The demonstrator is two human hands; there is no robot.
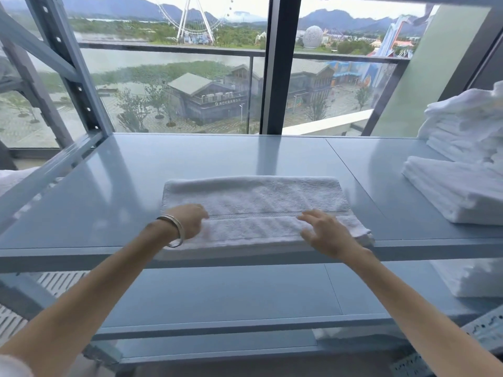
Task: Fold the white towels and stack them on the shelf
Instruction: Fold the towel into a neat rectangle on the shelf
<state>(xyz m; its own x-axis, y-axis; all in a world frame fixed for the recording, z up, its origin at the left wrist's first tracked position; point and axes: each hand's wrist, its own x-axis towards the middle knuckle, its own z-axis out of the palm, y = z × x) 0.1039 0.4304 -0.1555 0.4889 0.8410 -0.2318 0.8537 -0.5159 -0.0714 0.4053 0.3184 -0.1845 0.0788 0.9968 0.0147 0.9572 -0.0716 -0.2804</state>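
- A folded white towel (258, 210) is laid flat on the blue-grey shelf (114, 191), close to the front edge. It seems to be put there so that it is easy to reach and can be pressed neat on a hard, flat top.
- The left hand (190, 220) is placed on the near left part of the towel. Its fingers are curled down and kept close together on the cloth. Whether any cloth is pinched under them cannot be told, because the hand is a little blurry.
- A silver bangle (174, 231) is worn on the left wrist.
- The right hand (324, 229) is placed on the near right part of the towel. Its fingers are spread apart and nothing is gripped. The palm looks to be held just on or just above the cloth; which one cannot be told.
- One hand is kept at each end, most likely so that the towel can be smoothed or folded over again without going crooked.
- More folded towels (462, 191) are stacked at the right end of the same shelf, well apart from the hands. A taller, messier pile (468, 123) is set behind them.
- The middle of the shelf is probably used as the folding spot, and the right end as the place for finished towels.
- The towel under the hands is not yet put on the stack.
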